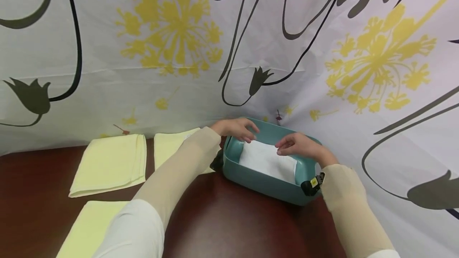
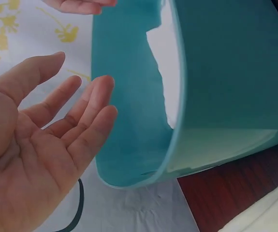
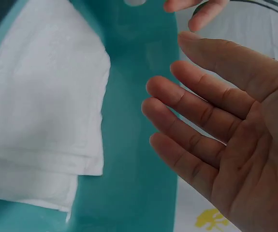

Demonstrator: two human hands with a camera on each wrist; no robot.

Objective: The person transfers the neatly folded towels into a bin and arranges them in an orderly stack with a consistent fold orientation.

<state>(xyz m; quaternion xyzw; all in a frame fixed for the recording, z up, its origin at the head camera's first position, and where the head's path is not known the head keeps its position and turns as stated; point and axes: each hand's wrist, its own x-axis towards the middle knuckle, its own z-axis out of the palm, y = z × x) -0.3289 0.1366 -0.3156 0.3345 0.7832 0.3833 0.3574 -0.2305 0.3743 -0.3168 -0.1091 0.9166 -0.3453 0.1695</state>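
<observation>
A teal plastic tub (image 1: 265,182) stands against the patterned fabric, and a folded white cloth (image 1: 265,158) lies inside it. Above the tub's left end hovers my left hand (image 1: 236,128), its fingers loosely bent and holding nothing. My right hand (image 1: 299,145) hangs over the right part of the tub, also holding nothing. In the right wrist view the fingers are relaxed and apart from the white cloth (image 3: 47,96), whose layered edges show. The left wrist view shows the palm of the left hand (image 2: 47,135) beside the tub wall (image 2: 226,63).
Folded pale yellow cloths lie on the dark red-brown table (image 1: 229,226): one at the left (image 1: 111,162), one beside the tub (image 1: 166,146) and one nearer the front (image 1: 91,226), both partly behind the left arm. White fabric with yellow and grey plant prints (image 1: 201,90) rises behind.
</observation>
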